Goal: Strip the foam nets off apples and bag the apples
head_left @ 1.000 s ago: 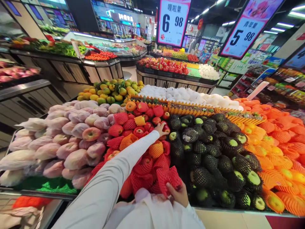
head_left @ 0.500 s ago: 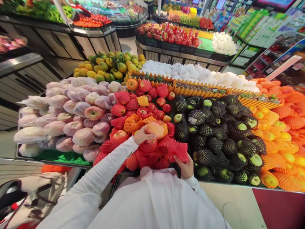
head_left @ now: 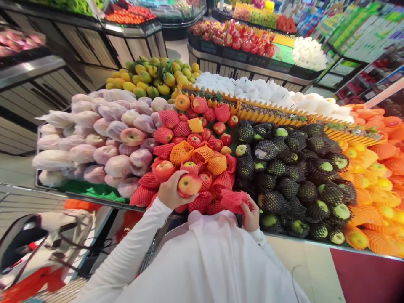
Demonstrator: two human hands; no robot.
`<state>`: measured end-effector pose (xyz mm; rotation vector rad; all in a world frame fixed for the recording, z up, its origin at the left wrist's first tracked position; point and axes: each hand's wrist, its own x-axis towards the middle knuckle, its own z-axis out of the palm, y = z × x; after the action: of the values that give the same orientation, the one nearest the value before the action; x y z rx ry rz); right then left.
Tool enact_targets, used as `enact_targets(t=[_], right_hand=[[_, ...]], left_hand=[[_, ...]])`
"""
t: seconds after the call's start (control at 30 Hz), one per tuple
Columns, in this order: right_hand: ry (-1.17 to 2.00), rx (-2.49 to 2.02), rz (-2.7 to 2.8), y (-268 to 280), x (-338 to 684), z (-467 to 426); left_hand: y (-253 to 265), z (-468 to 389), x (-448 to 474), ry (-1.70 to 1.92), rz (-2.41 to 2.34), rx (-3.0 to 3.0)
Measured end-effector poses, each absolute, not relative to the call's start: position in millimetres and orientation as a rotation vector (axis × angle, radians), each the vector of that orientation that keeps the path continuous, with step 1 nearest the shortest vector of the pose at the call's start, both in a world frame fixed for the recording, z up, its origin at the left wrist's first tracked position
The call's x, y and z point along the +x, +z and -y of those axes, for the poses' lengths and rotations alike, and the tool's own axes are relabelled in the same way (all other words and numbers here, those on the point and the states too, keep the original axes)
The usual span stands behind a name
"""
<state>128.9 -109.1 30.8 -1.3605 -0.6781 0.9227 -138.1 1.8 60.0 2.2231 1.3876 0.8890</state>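
Observation:
My left hand point(head_left: 170, 190) is closed around a bare red-and-yellow apple point(head_left: 190, 185), held above the front of the pile. Between the fingers of my right hand point(head_left: 251, 213) is a red foam net sleeve point(head_left: 233, 201), bunched up and hanging to the left of the hand. Under and behind both hands lie apples in red foam nets point(head_left: 217, 185), a few of them in orange nets point(head_left: 181, 153). One netted apple point(head_left: 164, 170) shows its top just behind my left hand.
Plastic-wrapped apples point(head_left: 118, 166) lie to the left, green apples in black nets point(head_left: 287, 185) to the right, and orange-netted fruit point(head_left: 375, 202) further right. Mangoes point(head_left: 151, 75) and white-wrapped fruit point(head_left: 252, 88) stand behind. A stroller-like cart point(head_left: 41, 235) is at lower left.
My left hand has drawn the apple back towards me and slightly left, turning it. My right hand still holds the red net sleeve, little moved. The view has shifted slightly.

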Motion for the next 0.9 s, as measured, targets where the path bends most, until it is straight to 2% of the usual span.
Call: enact_targets(t=[0.17,0.37,0.77,0.9], right_hand=[[0.849,-1.289,0.769,31,132,114],[0.954,-1.211,0.707,29,119,120],[1.124,-1.169,0.709,32,107,131],[1.072,-1.192,0.766,24,102,130]], left_hand=[[48,6,-163,0.860,-1.625,2.232],[17,18,-155,0.593,-1.699,2.109],[4,18,-156,0.847,-1.560,2.087],[7,21,-161,0.919,-1.491,2.071]])
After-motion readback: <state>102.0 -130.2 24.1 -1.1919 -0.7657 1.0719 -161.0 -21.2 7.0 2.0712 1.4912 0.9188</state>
